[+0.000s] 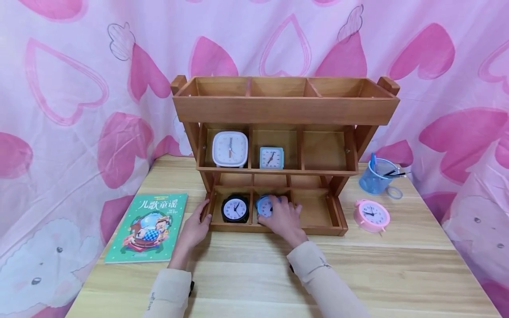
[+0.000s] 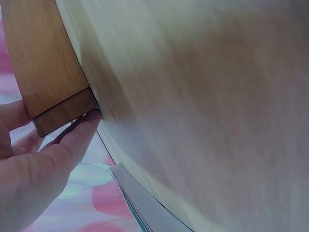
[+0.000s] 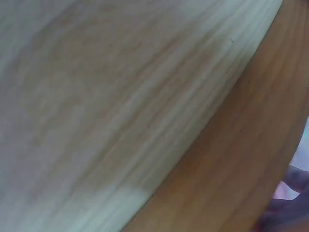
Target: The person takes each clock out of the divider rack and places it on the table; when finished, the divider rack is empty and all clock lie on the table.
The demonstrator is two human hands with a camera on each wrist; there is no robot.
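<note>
A brown wooden shelf rack (image 1: pixel 286 110) with three tiers stands on the table. At the lower left corner, my left hand (image 1: pixel 196 224) grips the rack's side; the left wrist view shows the thumb and fingers of that hand (image 2: pixel 43 164) about the wooden corner (image 2: pixel 67 113). My right hand (image 1: pixel 284 218) holds a blue round alarm clock (image 1: pixel 263 206) in the bottom tier's middle compartment, covering part of its face. Beside it, in the left compartment, sits a black alarm clock (image 1: pixel 235 209). In the right wrist view only blurred fingers (image 3: pixel 289 208) show at the edge.
The middle tier holds a white clock (image 1: pixel 230 149) and a small mint square clock (image 1: pixel 271 158). Right of the rack are a pink alarm clock (image 1: pixel 371 215), a blue pen holder (image 1: pixel 375 179) and a ring (image 1: pixel 394 192). A green book (image 1: pixel 147 227) lies left.
</note>
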